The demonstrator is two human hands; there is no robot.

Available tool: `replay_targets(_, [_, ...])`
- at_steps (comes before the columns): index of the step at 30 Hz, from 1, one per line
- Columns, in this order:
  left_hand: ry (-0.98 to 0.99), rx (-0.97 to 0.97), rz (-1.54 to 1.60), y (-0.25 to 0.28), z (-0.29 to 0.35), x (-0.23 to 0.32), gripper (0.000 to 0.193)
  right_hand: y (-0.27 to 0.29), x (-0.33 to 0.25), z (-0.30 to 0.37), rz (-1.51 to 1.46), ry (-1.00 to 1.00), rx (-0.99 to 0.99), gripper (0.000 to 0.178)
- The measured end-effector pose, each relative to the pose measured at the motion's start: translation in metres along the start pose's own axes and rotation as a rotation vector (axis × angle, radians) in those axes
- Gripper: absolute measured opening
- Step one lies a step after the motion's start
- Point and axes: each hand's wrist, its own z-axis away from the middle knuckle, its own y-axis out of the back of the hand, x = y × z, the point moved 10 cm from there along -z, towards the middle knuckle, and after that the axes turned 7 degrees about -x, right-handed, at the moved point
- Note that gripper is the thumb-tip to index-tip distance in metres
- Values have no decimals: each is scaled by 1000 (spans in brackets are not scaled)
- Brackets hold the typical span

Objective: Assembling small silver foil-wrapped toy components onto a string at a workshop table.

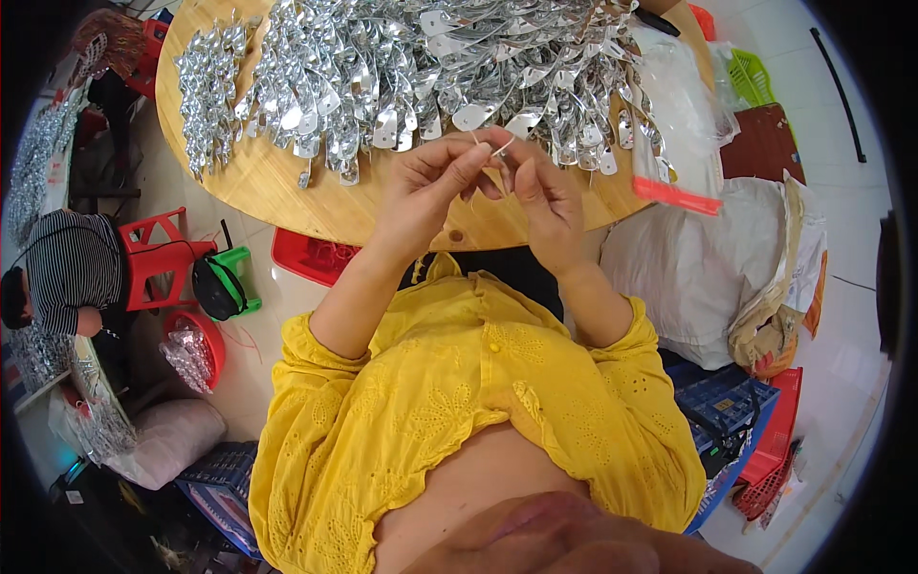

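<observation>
My left hand (428, 184) and my right hand (550, 199) are raised close together over the near edge of the round wooden table (316, 206). Between the fingertips shows a thin white tie (503, 145), its ends crossing above the fingers. My left thumb and forefinger pinch it. The curled fingers of my right hand close around its other part, along with something small that they mostly hide. Just beyond the hands lies a large heap of shiny silver strips (382, 77) with rounded tabs, sorted in loose bunches.
Clear plastic bags (674, 105) with a red edge lie at the table's right. A white sack (688, 263) stands right of me, near a green basket (749, 77). A red tray (311, 256) sits under the table. At left, a person in stripes (75, 263) works beside a red stool (158, 258).
</observation>
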Motion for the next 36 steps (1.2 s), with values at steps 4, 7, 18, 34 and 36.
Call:
replay_targets(4, [132,-55,-100,-2,6,-3,16,1,-1,7,279,84,-78,29])
replay_targets(7, [121,-167,-237,-5,8,-1,18,3,-16,7,473,284,-102,23])
replay_targets(18, [371,-175,-60,-3,17,-25,19,-23,-53,8,1030,543,-180,19])
replay_targets(34, [207,10,-95,17,15,-16,18,22,-1,7,-37,-56,52,17])
replay_targets(36, [169,12,-125,15,16,-13,17,18,8,8,-64,-168,-9,16])
